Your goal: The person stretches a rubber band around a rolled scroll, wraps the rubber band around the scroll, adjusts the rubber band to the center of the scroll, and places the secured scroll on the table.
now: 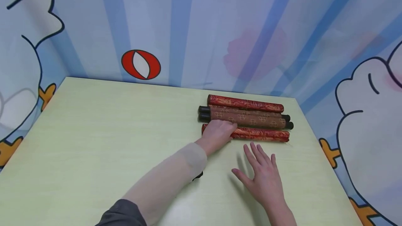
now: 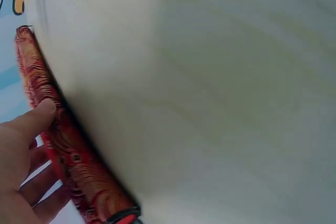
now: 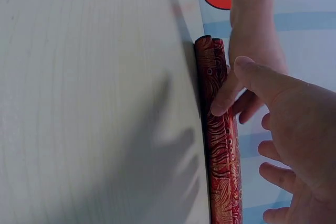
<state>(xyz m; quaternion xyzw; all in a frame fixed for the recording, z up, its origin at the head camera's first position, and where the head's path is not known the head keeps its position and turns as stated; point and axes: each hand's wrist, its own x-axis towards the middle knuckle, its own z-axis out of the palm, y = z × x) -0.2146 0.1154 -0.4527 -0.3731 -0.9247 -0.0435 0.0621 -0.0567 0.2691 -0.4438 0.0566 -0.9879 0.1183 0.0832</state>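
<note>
The nearest red patterned scroll (image 1: pixel 263 134) lies crosswise on the table, and my left hand (image 1: pixel 219 133) grips it near its left end. In the left wrist view the thumb (image 2: pixel 43 113) presses on the scroll's side, with the other fingers curled round behind. My right hand (image 1: pixel 263 173) is held apart from the scrolls on the near side, fingers spread, holding nothing. Just behind the gripped scroll lie two brown scrolls (image 1: pixel 248 118) with black end knobs. Another red scroll (image 1: pixel 245 103) lies farthest back, parallel to them.
The pale table (image 1: pixel 110 132) extends to the left of the scrolls. A blue striped backdrop (image 1: pixel 201 27) with cartoon figures stands along the table's back and sides. The scrolls lie near the table's back right corner.
</note>
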